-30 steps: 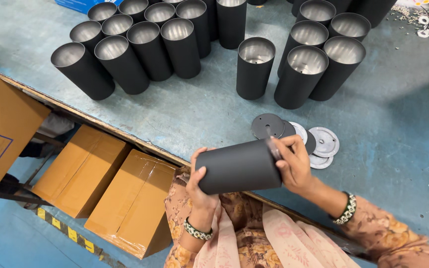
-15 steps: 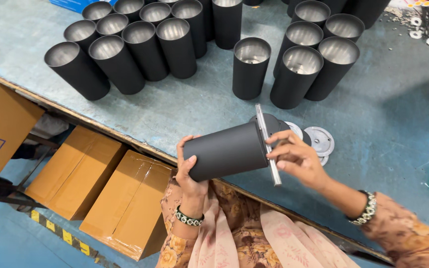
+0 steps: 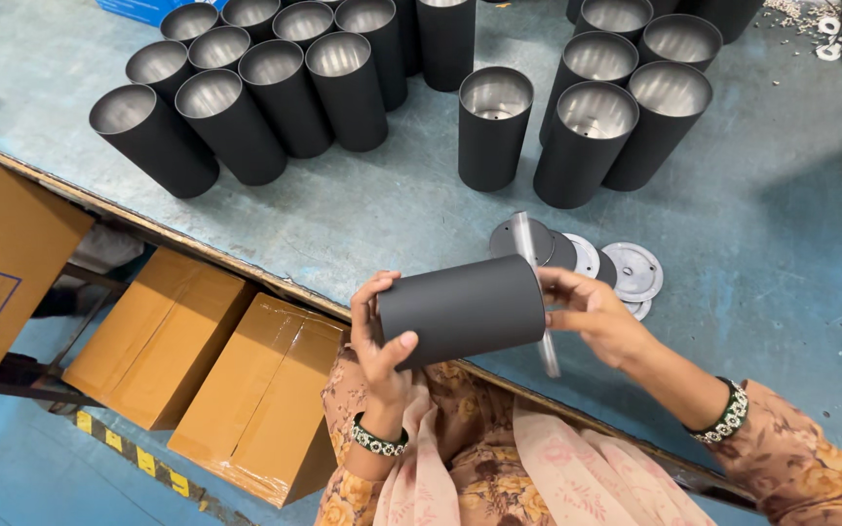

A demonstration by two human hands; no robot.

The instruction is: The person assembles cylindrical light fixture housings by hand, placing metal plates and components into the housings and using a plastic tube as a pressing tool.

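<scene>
Blue-grey bench (image 3: 343, 214) carries upright black cylinders (image 3: 275, 88) and metal discs (image 3: 631, 268); left hand (image 3: 382, 346) grips a black cylinder (image 3: 460, 310), right hand (image 3: 592, 317) pinches an end disc (image 3: 536, 292) against it.

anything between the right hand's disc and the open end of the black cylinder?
Nothing visible. The left hand holds the black cylinder on its side; the right hand has the metal disc edge-on right at the cylinder's end. Spare discs lie on the table behind, apart.
</scene>
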